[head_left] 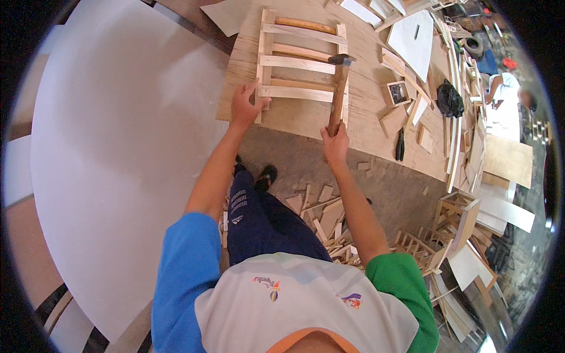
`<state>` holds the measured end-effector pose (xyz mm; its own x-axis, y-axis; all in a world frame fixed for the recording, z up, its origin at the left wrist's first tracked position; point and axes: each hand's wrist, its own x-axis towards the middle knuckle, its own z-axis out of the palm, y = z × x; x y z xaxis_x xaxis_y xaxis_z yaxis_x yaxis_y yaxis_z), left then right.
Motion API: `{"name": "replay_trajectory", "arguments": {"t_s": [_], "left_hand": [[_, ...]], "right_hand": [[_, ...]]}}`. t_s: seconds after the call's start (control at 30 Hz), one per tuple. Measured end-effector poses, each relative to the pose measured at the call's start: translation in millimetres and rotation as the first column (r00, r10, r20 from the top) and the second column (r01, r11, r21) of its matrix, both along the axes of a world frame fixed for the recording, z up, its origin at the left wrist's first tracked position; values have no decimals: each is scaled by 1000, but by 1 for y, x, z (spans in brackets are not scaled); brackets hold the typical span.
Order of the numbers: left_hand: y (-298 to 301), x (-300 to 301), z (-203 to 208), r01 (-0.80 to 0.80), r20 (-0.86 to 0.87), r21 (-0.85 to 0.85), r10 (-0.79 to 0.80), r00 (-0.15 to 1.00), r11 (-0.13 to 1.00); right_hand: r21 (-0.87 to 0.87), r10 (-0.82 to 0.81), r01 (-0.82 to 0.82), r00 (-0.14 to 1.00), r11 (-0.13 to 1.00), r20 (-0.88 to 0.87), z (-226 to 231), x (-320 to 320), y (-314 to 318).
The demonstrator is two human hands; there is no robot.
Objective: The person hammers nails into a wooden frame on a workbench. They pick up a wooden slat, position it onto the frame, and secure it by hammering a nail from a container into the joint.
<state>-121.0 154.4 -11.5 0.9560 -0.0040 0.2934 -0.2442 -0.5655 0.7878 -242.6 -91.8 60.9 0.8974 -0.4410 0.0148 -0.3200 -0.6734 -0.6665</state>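
Observation:
A slatted wooden frame [297, 62] lies on the plywood worktable, its light crosspieces running between two side rails. At its near left corner, my left hand [244, 107] grips the side rail, the thumb reaching across the wood and the index finger extended along it. My right hand [335, 144] is closed round the lower handle of a hammer [339, 94]. The hammer is held over the frame's right side, its dark metal head near the right rail. Part of that rail is hidden behind the handle.
A large white sheet [123, 129] spreads at left. On the worktable [371, 141], right of the frame, lie black-handled pliers [400, 145], a small box of fasteners [396, 93], wood offcuts and a black bag [449, 99]. Scrap wood [326, 220] covers the floor. Another person [503, 97] stands far right.

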Motion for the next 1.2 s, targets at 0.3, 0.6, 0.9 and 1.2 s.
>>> {"name": "replay_trajectory", "arguments": {"t_s": [0.3,0.6,0.9,1.2], "left_hand": [[0,-17,20,181,-8,179,-182,983,967],[0,-18,15,164,-93,123,-154,984,979],[-6,-14,10,126,-51,176,-118,992,976],[-11,-17,7,109,-122,325,-72,990,940]], "right_hand": [[348,-34,-1,995,937,93,-52,46,-2],[281,-14,-20,993,960,118,-49,63,11],[223,5,-1,1000,975,-18,-47,73,9],[248,-20,35,998,968,-62,-45,77,15]]}}
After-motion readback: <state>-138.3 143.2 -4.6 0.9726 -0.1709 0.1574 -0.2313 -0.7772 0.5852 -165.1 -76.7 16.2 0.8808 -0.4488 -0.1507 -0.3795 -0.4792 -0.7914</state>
